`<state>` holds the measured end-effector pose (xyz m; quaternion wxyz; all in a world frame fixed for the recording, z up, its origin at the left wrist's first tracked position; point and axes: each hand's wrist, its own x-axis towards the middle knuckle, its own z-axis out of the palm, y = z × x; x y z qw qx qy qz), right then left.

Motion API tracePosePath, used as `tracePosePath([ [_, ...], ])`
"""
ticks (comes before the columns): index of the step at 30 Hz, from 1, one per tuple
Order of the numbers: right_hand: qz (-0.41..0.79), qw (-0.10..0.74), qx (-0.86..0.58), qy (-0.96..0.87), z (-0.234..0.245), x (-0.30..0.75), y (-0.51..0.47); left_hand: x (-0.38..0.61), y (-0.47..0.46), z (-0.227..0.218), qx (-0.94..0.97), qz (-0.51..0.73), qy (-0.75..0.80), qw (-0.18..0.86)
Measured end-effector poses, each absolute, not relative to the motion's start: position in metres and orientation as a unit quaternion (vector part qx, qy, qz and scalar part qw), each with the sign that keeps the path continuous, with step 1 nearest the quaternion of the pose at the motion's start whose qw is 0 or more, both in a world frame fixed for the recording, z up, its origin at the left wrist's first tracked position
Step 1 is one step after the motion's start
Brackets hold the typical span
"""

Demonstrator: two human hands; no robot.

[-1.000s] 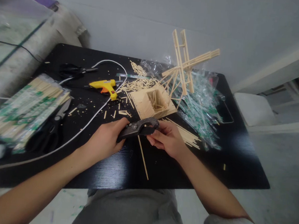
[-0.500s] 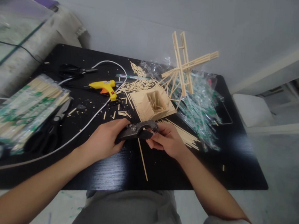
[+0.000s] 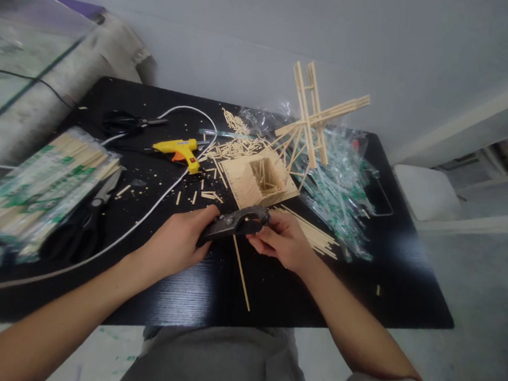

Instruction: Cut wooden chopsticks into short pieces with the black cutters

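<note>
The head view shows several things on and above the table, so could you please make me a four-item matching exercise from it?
Things:
1. Glue gun
2. Hand tool
3. Packaged sticks
4. Cross-shaped frame

Places, colours or states:
A. Wrapped, with green markings, toward the left end of the table
B. Pale wood, rising above the tabletop
C. Yellow and orange
D. Dark, gripped in the left hand

Right pairs: 1-C, 2-D, 3-A, 4-B

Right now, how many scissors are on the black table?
2. One pair of scissors lies by the bagged sticks at left; the other pair lies beyond the yellow glue gun. More may hide under wrappers. The black tool in the left hand isn't counted.
</note>
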<state>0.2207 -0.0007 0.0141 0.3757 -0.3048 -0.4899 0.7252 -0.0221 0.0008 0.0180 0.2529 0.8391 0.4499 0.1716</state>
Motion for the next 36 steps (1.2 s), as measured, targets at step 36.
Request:
tracePosePath([
  [36,0.698,0.367,-0.342,-0.511,0.0158,0.2190,0.0014,-0.0205,0.0025,0.0210,0.826,0.165,0.459,0.282],
])
